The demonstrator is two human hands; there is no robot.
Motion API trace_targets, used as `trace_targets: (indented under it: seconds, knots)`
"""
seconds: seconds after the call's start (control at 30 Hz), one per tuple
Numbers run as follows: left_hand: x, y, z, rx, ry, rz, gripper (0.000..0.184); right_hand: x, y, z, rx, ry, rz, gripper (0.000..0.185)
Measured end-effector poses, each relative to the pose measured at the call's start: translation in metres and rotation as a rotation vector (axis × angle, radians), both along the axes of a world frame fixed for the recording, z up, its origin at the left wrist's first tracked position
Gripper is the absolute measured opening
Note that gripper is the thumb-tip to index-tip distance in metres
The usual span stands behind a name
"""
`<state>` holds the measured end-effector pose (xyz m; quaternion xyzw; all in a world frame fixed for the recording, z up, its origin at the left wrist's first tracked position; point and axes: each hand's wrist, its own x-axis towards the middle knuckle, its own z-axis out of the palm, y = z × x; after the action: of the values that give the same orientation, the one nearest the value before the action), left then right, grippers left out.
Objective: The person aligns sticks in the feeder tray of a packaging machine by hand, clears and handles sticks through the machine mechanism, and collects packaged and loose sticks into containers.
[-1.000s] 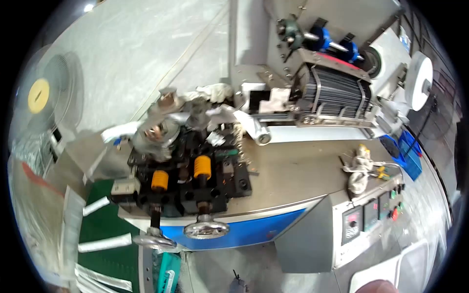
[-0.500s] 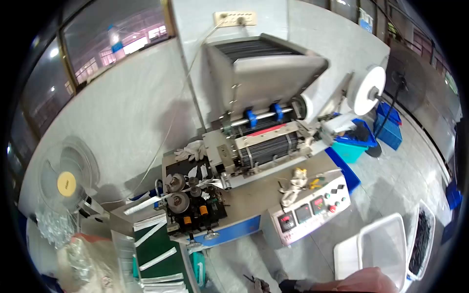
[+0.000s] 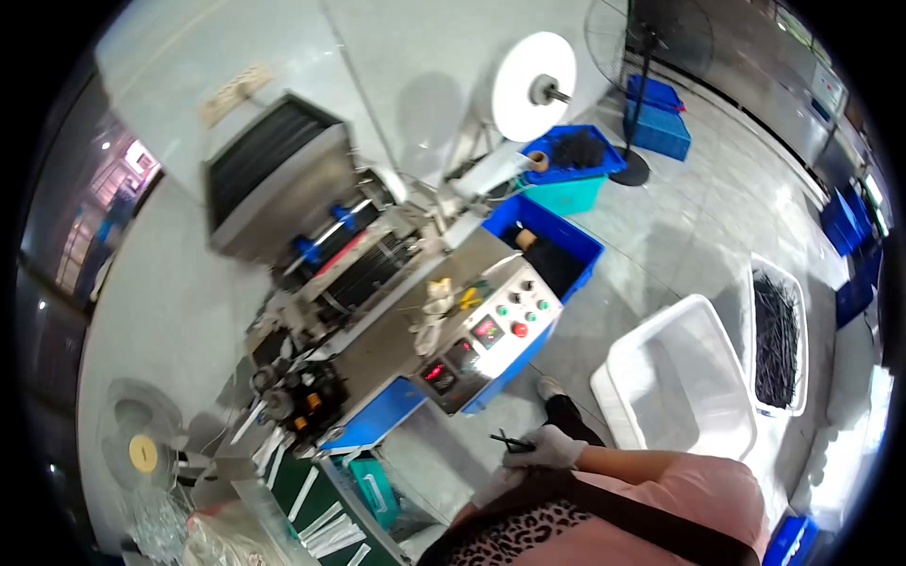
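My right hand (image 3: 549,447), in a pale glove, is closed in front of my body. Thin black pieces (image 3: 511,441) stick out from its fingers; they are too small to name. Just below and left of it is my left hand (image 3: 496,485), also gloved. Its fingers are blurred and partly hidden by my clothing, so their state is unclear. Above the hands stands a machine with a control panel (image 3: 486,332) that has red displays and buttons. To the right of my hands sits a large white bin (image 3: 618,377), and beyond it a white tub (image 3: 801,358) full of thin black strips.
A blue crate (image 3: 590,259) stands against the machine's right end. Behind it are a teal bin (image 3: 576,195) and a white reel (image 3: 533,85). At lower left, white strips (image 3: 330,533) lie on a green surface (image 3: 283,481). A fan (image 3: 142,453) stands farther left.
My view has turned right and tilted, so the machine now sits farther left. My hands, barely in frame before, have come into view with more of my body and the floor bins.
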<state>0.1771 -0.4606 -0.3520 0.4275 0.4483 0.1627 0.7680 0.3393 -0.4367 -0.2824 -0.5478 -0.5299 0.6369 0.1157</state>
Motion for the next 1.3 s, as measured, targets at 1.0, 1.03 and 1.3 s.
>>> trace_targets:
  seconds: [1.0,1.03,1.3]
  knots:
    - [0.084,0.145,0.094,-0.012,-0.361,0.244,0.037,0.046,0.235,0.091,0.007,0.545,0.029,0.025]
    - [0.076,0.138,0.100,0.070,-0.362,0.214,0.036,0.038,0.230,0.103,0.011,0.452,0.093,0.026]
    - [0.035,0.067,0.139,0.011,-0.018,0.372,0.031,-0.006,0.179,0.115,-0.076,0.267,0.376,0.032]
